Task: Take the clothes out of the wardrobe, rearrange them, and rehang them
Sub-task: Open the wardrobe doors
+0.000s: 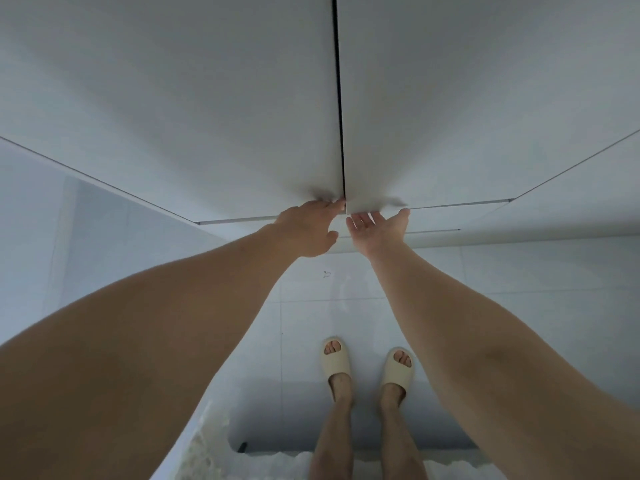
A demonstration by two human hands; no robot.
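Two white wardrobe doors, the left door (194, 109) and the right door (467, 98), stand shut with a thin dark gap (339, 98) between them. My left hand (304, 230) reaches forward, back up, and its fingertips touch the lower inner corner of the left door beside the gap. My right hand (375, 228) is turned palm up just under the bottom edge of the right door, fingers straight and thumb out to the right. Neither hand holds anything. The doors hide whatever hangs inside, so no clothes are visible.
My feet in cream slippers (367, 365) stand on a pale tiled floor (519, 271) right below the doors. A white wall panel (69, 220) runs along the left. Something white and fluffy (207, 455) lies at the bottom edge.
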